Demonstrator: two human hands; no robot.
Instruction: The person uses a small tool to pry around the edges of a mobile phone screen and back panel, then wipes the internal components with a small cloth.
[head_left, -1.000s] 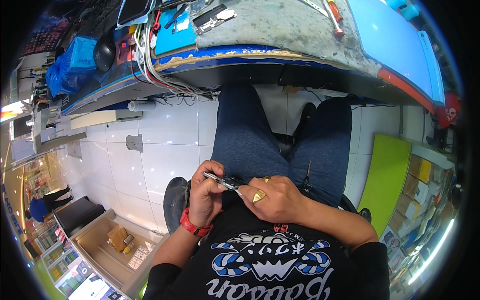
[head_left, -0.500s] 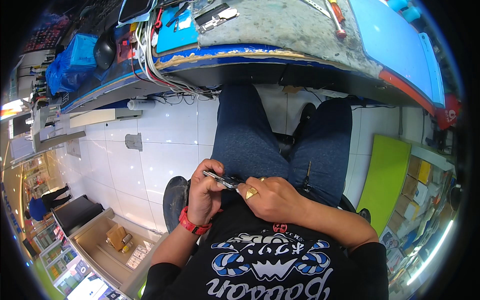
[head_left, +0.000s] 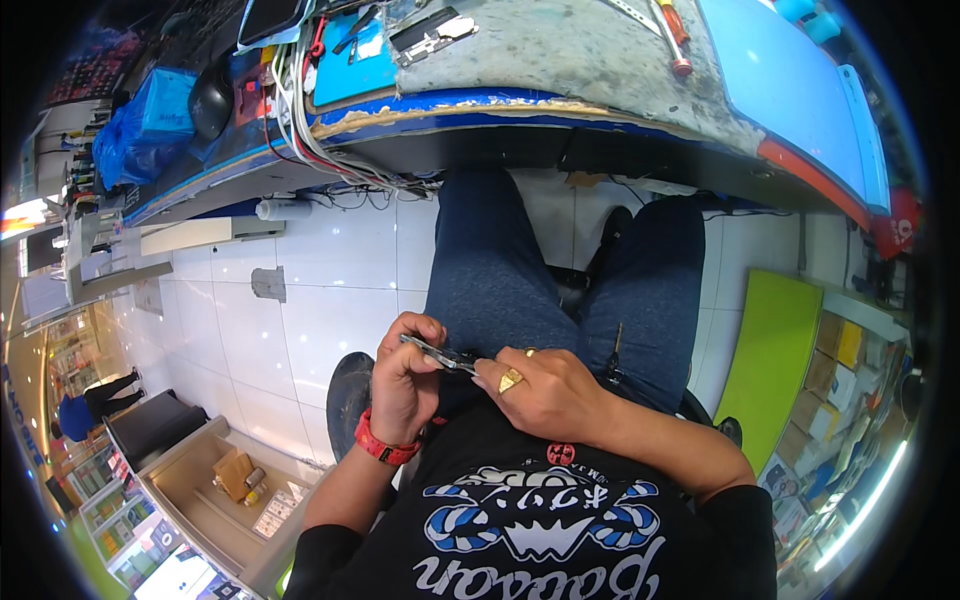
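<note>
"Where is the thin, flat, silver-and-black device [head_left: 434, 352]?"

"Over the dark blue trousers [head_left: 490, 262], before the black printed T-shirt [head_left: 545, 500]."

"Finger state?"

"The bare left hand [head_left: 406, 384] is clamped on its left end. The bare right hand [head_left: 548, 395] curls at the right end; whether clamped, I cannot tell."

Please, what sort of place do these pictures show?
Probably a repair shop: a worn grey workbench bears a red-handled tool and loose parts, and boxes stand at the right.
</note>
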